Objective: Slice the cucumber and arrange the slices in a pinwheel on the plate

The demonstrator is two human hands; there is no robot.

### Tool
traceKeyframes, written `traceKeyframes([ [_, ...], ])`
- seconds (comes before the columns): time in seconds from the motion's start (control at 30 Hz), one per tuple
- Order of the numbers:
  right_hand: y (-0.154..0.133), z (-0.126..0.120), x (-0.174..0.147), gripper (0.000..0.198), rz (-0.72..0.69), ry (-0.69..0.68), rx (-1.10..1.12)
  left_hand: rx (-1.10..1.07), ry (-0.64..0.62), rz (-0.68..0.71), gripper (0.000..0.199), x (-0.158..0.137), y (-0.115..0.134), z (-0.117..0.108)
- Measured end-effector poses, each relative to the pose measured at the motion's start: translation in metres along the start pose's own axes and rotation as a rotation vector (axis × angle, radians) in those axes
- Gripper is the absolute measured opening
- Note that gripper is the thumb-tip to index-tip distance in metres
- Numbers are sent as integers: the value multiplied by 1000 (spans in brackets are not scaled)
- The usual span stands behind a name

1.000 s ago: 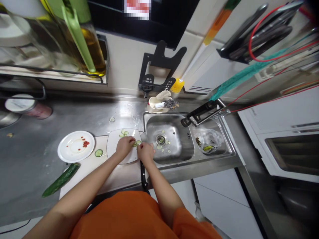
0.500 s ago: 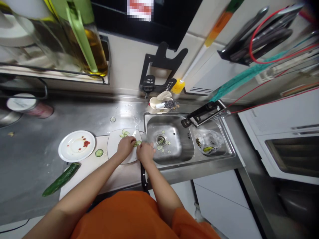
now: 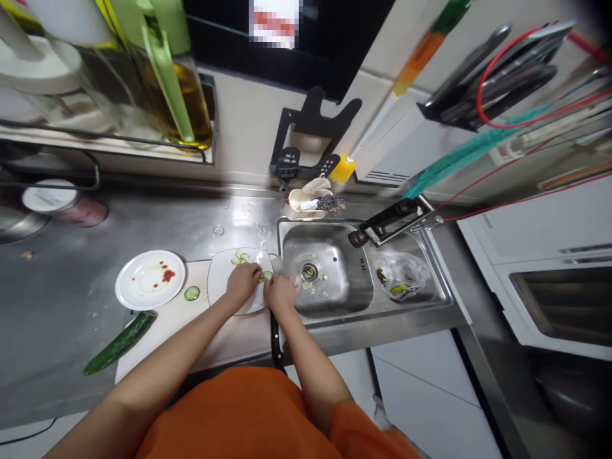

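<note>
Both my hands work over a white squarish plate (image 3: 220, 280) lying on the cutting board (image 3: 234, 338). My left hand (image 3: 243, 280) is closed in a pinch at the cucumber slices (image 3: 266, 276) on the plate's right side. From the other side my right hand (image 3: 281, 293) has its fingers closed on the same slices. More thin slices form a curved cluster (image 3: 240, 257) near the plate's far edge. A knife with a black handle (image 3: 276, 338) lies beside my right wrist, its blade partly hidden. One loose cucumber slice (image 3: 192, 293) rests on the board.
A round white plate (image 3: 125, 280) with red bits and a cut cucumber (image 3: 119, 344) lie at the left. The steel sink (image 3: 354, 280) on the right has several slices in it. Beyond are a faucet (image 3: 363, 236) and a plastic bag (image 3: 414, 271).
The whole view has shifted slightly, so things sit a little further right and lower. Both hands stay at the same slices, with hardly any movement.
</note>
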State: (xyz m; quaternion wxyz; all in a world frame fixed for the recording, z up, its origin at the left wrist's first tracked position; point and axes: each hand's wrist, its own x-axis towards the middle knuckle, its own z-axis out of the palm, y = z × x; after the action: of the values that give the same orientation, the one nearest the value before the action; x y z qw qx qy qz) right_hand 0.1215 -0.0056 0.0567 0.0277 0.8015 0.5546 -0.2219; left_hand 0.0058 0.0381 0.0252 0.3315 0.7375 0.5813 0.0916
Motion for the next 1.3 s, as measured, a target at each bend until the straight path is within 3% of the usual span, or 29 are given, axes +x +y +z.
traceKeyframes([
  [0.27, 4, -8, -5, 22, 17, -27, 15, -29, 9, 4, 25, -1, 1, -3],
  [0.43, 7, -12, -12, 20, 16, -17, 20, -75, 125, 2, 25, -13, -3, -16],
  [0.53, 8, -13, -20, 19, -5, -11, 23, -45, 233, -13, 28, -33, -22, -32],
  [0.67, 8, -10, -34, 19, -56, -13, 15, 48, 342, -123, 33, -70, -65, -54],
  [0.77, 6, -5, -42, 19, -97, -19, 18, 158, 318, -237, 34, -93, -94, -64],
  [0.87, 1, 0, -47, 19, -135, -28, 18, 272, 251, -283, 37, -105, -107, -66],
  [1.03, -10, 2, -54, 20, -181, -43, 1, 404, 188, -225, 36, -105, -106, -66],
  [1.3, -16, 6, -64, 20, -216, -77, -30, 368, 170, -182, 32, -97, -110, -68],
])
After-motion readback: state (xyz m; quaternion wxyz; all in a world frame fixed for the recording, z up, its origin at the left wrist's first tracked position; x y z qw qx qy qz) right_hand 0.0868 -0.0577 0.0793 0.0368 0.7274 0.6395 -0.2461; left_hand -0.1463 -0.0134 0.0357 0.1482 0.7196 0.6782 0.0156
